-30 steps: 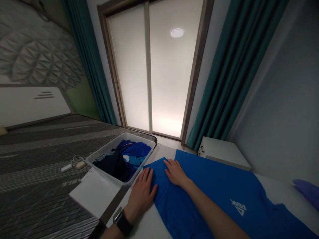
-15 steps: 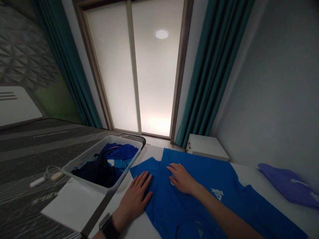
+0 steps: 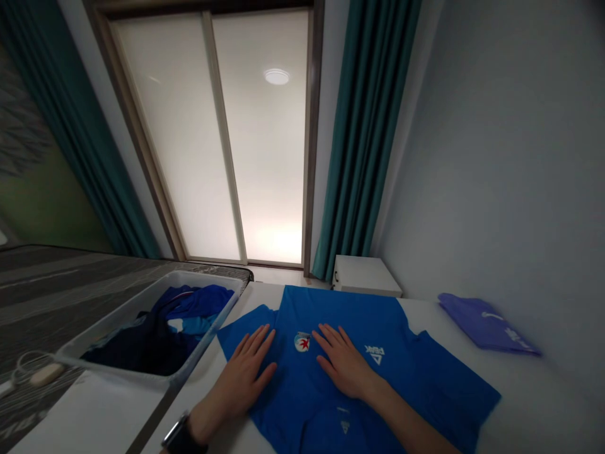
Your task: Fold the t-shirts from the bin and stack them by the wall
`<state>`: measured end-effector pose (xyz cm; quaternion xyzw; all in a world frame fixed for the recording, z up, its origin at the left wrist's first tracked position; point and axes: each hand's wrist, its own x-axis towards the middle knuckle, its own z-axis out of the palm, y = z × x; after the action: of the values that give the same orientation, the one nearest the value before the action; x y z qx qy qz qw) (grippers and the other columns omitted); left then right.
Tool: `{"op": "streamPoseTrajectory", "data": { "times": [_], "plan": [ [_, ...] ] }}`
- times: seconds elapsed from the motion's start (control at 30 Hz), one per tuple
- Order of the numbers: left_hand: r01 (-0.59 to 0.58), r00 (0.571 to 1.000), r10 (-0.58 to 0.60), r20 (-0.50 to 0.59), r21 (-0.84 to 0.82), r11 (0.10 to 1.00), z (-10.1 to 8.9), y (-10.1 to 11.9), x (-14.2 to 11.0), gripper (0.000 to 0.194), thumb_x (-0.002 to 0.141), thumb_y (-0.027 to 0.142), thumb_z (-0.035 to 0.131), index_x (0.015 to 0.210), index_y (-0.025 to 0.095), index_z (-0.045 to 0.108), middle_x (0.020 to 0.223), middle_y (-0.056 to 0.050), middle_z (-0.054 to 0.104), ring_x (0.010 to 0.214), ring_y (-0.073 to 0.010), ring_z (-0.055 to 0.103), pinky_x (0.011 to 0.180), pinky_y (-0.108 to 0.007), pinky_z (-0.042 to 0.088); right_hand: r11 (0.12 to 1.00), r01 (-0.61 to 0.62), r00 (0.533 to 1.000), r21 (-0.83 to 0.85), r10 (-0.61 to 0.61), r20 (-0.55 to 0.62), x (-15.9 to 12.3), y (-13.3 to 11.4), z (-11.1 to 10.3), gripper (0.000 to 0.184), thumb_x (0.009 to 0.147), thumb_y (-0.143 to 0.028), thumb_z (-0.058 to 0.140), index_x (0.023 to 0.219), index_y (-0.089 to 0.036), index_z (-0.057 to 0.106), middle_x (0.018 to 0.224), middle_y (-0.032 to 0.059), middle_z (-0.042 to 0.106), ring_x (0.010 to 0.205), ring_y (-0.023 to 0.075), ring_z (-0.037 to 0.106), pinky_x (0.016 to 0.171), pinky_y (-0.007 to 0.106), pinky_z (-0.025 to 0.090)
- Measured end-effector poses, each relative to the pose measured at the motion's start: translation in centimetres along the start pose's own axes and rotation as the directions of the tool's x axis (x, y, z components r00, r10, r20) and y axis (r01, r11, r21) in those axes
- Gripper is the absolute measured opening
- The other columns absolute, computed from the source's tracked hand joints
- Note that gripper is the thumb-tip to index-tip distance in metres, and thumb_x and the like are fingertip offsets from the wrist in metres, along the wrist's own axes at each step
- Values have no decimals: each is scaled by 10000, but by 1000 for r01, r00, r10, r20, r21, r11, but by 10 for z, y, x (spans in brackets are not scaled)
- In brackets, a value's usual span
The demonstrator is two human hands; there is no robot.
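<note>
A blue T-shirt point(image 3: 331, 309) lies spread flat on a white surface point(image 3: 534, 403), with a round red-and-white badge point(image 3: 302, 342) on its chest and a white PEAK logo point(image 3: 374, 355). My left hand point(image 3: 241, 375) rests flat on the shirt's left side, fingers apart and holding nothing, with a black wristwatch point(image 3: 180, 435) on that wrist. My right hand point(image 3: 345, 366) lies flat on the chest, just to the right of the badge, and also holds nothing. A folded purple garment point(image 3: 486, 323) lies farther right.
A white plastic basket point(image 3: 203, 315) holding dark and blue clothes point(image 3: 161, 334) stands to the left, beside a grey striped mattress point(image 3: 61, 271). Behind are a white bedside cabinet point(image 3: 363, 275), teal curtains point(image 3: 363, 126) and a frosted glass door point(image 3: 212, 139).
The view has swung right and levelled, so the scene sits farther left. My right hand has slid off the badge, leaving it uncovered. Both hands stay flat on the shirt.
</note>
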<state>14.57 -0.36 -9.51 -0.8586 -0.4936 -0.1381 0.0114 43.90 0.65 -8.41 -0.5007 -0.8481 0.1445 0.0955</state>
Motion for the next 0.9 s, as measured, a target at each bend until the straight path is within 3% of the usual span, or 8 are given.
{"op": "streamPoseTrajectory", "data": {
  "times": [0.2, 0.47, 0.6, 0.67, 0.77, 0.83, 0.9],
  "plan": [
    [-172, 974, 194, 114, -175, 969, -9, 80, 56, 576, 956, 376, 470, 1505, 261, 339, 1554, -46, 351, 1427, -258, 325, 1178, -485, 268, 993, -103, 984, -53, 94, -149, -23, 29, -15, 516, 1010, -384, 300, 1496, -221, 359, 1547, 72, 367, 1447, 214, 264, 1202, 472, 142],
    [-425, 864, 486, 131, -325, 845, 23, 165, 119, 556, 923, 300, 472, 1471, 254, 395, 1520, -59, 417, 1384, -244, 402, 1160, -448, 301, 953, -296, 924, -67, 268, -274, -105, 98, -18, 513, 1003, -381, 302, 1482, -215, 384, 1512, 84, 424, 1422, 220, 319, 1188, 482, 201],
    [-519, 813, 576, 88, -339, 784, 33, 206, 150, 447, 922, 270, 473, 1363, 216, 520, 1359, -83, 579, 1241, -241, 530, 1095, -404, 374, 914, -401, 871, -58, 361, -334, -143, 125, -16, 514, 1000, -373, 296, 1460, -177, 418, 1483, 101, 459, 1406, 226, 346, 1189, 484, 197],
    [-544, 798, 598, 79, -333, 770, 37, 223, 167, 368, 930, 243, 451, 1268, 208, 593, 1219, -85, 648, 1132, -238, 581, 1035, -396, 415, 893, -448, 838, -46, 402, -368, -158, 139, -18, 505, 992, -348, 297, 1438, -164, 447, 1461, 108, 484, 1388, 233, 373, 1184, 481, 208],
    [-529, 811, 584, 46, -369, 764, 45, 242, 196, 321, 941, 204, 411, 1139, 201, 663, 1086, -81, 685, 1043, -232, 602, 977, -390, 437, 849, -527, 769, -37, 459, -445, -178, 157, -22, 474, 973, -282, 292, 1384, -184, 507, 1380, 106, 557, 1307, 236, 463, 1157, 468, 253],
    [-460, 837, 545, 46, -482, 746, 51, 253, 217, 334, 944, 186, 386, 1111, 188, 675, 1040, -66, 706, 989, -208, 625, 931, -347, 465, 780, -624, 685, -35, 526, -503, -189, 167, -26, 457, 959, -255, 294, 1332, -186, 548, 1292, 118, 607, 1219, 248, 524, 1095, 451, 329],
    [-360, 867, 492, 84, -577, 733, 56, 263, 238, 381, 954, 172, 328, 1144, 160, 658, 997, -55, 725, 893, -176, 658, 833, -295, 505, 672, -740, 572, -34, 603, -556, -197, 174, -28, 429, 943, -250, 317, 1274, -180, 579, 1211, 137, 629, 1143, 274, 553, 1003, 442, 396]
  ]
}}
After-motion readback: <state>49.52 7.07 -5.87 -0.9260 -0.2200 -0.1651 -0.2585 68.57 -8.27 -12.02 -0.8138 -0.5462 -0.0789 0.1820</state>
